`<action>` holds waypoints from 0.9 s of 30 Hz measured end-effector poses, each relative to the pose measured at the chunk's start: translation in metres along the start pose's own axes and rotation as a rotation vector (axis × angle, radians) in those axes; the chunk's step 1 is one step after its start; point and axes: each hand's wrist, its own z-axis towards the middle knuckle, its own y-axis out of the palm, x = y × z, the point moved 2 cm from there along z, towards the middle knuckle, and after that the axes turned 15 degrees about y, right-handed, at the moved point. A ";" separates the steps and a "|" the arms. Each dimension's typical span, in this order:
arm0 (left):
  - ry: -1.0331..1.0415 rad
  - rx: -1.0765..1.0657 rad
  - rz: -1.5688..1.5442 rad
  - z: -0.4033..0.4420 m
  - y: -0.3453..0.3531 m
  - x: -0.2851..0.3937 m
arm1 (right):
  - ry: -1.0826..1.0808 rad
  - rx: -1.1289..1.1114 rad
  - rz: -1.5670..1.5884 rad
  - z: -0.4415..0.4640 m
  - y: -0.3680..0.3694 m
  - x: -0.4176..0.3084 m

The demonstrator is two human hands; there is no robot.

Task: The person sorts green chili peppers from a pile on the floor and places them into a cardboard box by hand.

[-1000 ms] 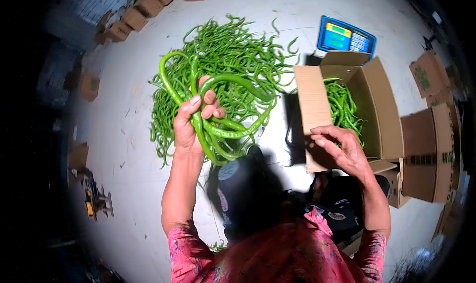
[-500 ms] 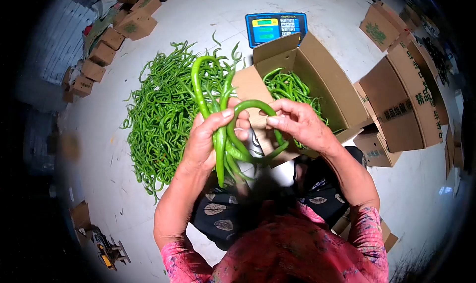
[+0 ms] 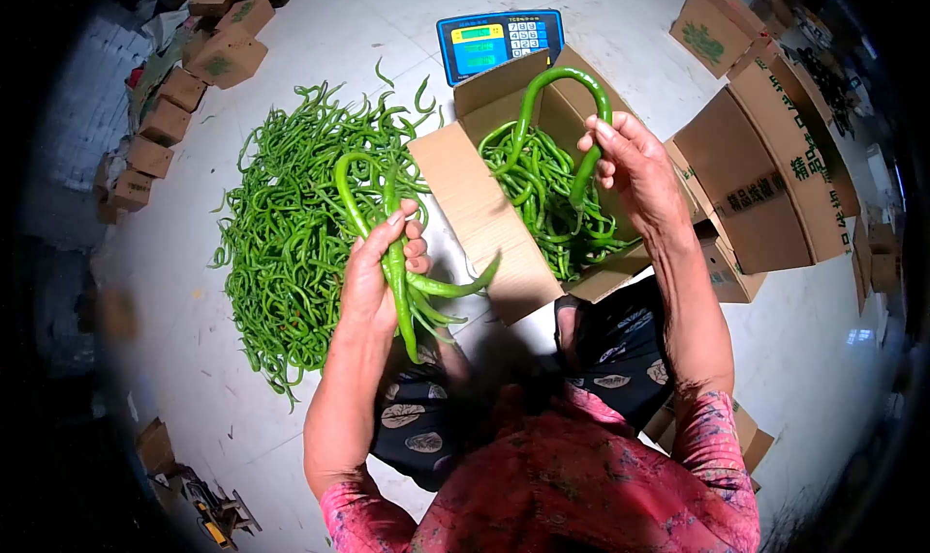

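Observation:
Several long green chili peppers (image 3: 398, 272) are bunched in my left hand (image 3: 380, 262), which is closed around them in front of the big pepper pile (image 3: 291, 233). Pinched in my right hand (image 3: 635, 166) is one long, hooked green chili pepper (image 3: 567, 73), held up over the open cardboard box (image 3: 484, 190). Its curve arches toward the left and its thick end hangs down inside the box outline. Loose green peppers (image 3: 542, 190) lie in that box.
A blue scale display (image 3: 499, 45) stands behind the box. More cartons (image 3: 760, 180) are at the right, and a row of small boxes (image 3: 165, 122) runs along the upper left. A dark tool-like object with a yellow part (image 3: 215, 514) lies at lower left.
My right hand has moved up and right, carrying the curved pepper away from the bunch to above the box. My left hand keeps its bunch and has shifted slightly left.

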 end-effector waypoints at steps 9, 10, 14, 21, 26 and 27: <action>0.006 -0.048 -0.032 0.003 0.009 -0.002 | -0.051 0.389 -0.365 0.027 0.001 0.013; 0.009 -0.047 -0.029 0.005 0.009 -0.003 | -0.050 0.304 -0.444 0.023 0.006 0.014; 0.040 -0.036 0.018 0.009 0.010 -0.010 | 0.028 -0.087 -0.468 -0.001 0.049 0.025; 0.242 0.047 0.367 0.008 0.028 -0.028 | -0.307 -0.208 -0.803 -0.029 0.102 0.056; 0.168 0.051 0.284 0.009 0.022 -0.040 | 0.076 -0.238 -0.664 -0.024 0.092 0.062; 0.152 0.039 0.276 0.009 0.023 -0.040 | 0.115 -0.248 -0.616 -0.022 0.089 0.063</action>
